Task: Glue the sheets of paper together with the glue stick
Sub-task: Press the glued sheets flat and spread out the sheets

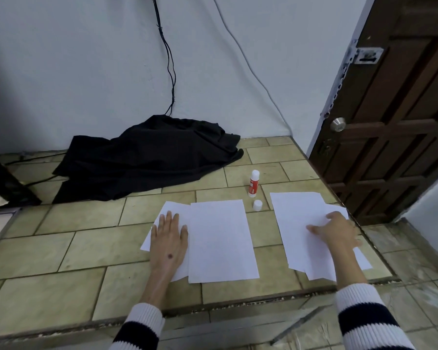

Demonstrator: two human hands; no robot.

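Glue stick point(253, 183) upright at twelve o'clock, cap point(257, 205) off beside it, our left hand point(169, 236) flat on overlapped sheets point(220, 238), our right hand point(335, 227) pinching the three-o'clock pile point(299, 213)

Open tiled counter point(61, 251) left of papers. Between the two paper stacks, narrow lane blocked at far end by upright glue stick point(253, 183) and loose cap point(257, 205). Black cloth point(147, 157) fills back.
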